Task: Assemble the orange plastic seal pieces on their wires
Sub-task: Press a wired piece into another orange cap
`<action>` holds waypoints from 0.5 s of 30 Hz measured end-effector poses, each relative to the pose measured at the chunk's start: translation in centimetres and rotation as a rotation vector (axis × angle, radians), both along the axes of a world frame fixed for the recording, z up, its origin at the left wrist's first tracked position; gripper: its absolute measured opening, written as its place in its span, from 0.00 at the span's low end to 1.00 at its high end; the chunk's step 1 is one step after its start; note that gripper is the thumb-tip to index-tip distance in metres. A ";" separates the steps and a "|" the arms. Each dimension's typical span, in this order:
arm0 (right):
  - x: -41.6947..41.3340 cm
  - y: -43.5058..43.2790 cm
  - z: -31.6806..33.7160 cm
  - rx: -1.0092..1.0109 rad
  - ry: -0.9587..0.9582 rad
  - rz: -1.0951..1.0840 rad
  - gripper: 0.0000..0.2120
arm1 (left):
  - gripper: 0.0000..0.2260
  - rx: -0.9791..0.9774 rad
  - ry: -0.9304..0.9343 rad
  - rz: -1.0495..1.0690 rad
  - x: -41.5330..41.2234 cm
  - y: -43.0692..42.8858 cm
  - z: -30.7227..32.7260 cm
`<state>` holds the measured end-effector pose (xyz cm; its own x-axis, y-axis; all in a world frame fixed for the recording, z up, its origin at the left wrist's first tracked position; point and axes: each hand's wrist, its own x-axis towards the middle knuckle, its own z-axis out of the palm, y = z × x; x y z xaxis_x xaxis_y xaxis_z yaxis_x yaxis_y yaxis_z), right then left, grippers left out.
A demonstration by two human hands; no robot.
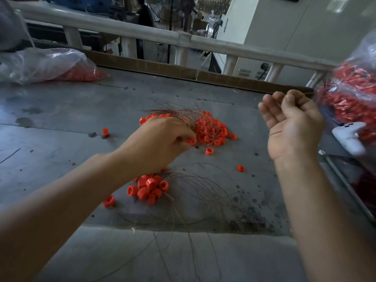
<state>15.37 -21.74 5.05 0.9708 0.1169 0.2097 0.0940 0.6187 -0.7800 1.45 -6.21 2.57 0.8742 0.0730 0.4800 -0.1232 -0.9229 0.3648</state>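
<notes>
Fingers of your left hand [162,139] pinch one orange seal piece [190,141] beside the pile [212,130] at the middle of the metal table [61,110]; your right hand [293,123], raised near the right edge, pinches a thin wire [306,94], its other fingers loosely curled.

Grey metal table [61,110], white railing [130,29]

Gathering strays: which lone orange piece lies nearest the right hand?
The lone piece farthest right, beside the forearm of the right hand; the other strays lie nearer the left hand.
</notes>
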 end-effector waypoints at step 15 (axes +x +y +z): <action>-5.3 1.8 -1.8 -0.674 -0.763 0.240 0.08 | 0.11 -1.412 -0.026 -0.189 -3.2 1.4 -0.7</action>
<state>10.10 -19.96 3.25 0.5439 0.6093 0.5771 0.6391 0.1449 -0.7553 -1.71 -4.86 1.86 0.9169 0.3809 0.1194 -0.2221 0.2384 0.9454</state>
